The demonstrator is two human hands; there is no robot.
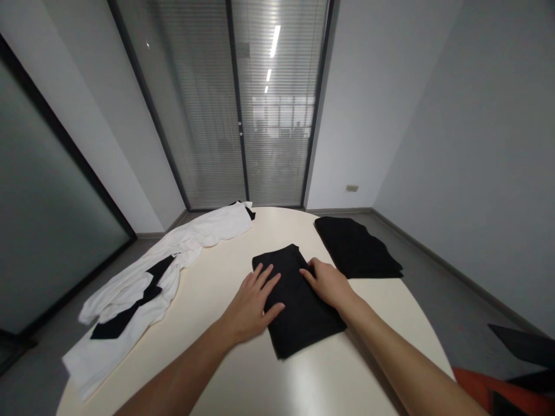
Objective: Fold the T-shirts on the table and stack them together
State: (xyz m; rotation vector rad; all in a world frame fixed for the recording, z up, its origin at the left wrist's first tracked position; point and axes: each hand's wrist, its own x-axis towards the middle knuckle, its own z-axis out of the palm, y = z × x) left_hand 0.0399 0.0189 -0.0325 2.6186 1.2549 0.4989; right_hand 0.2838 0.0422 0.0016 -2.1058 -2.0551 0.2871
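Note:
A black folded garment (298, 309) lies in a flat rectangle near the middle of the table, slightly turned. My left hand (252, 306) rests flat on its left side, fingers spread and pointing away from me. At the garment's right edge, my right hand (327, 280) has its fingers curled in, with one digit on top and the others around the edge, so it grips the cloth there. Part of that edge is hidden behind the right hand.
The round cream table (225, 271) also bears a second folded black garment (358, 248) at the back right. White clothing with black parts (191, 240) sprawls along the left rim. An orange and black chair (489, 387) stands at lower right; glass doors (243, 104) are behind.

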